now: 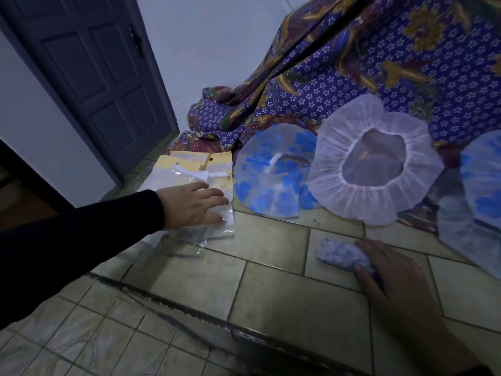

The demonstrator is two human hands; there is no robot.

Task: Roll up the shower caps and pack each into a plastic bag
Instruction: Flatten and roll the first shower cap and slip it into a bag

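Seemingly barely started: gripping one rolled cap [342,255] in the curled right hand [390,270] just below the pink cap [375,161], laying the flat, empty left hand [195,204] on the plastic bags [189,169] well to its left, leaving the blue-flowered caps [271,180] flanking it unrolled and unbagged.

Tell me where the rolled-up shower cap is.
Head view, lower right: the rolled-up shower cap lies on the tiled floor, held by the right hand, near the white frilled cap.
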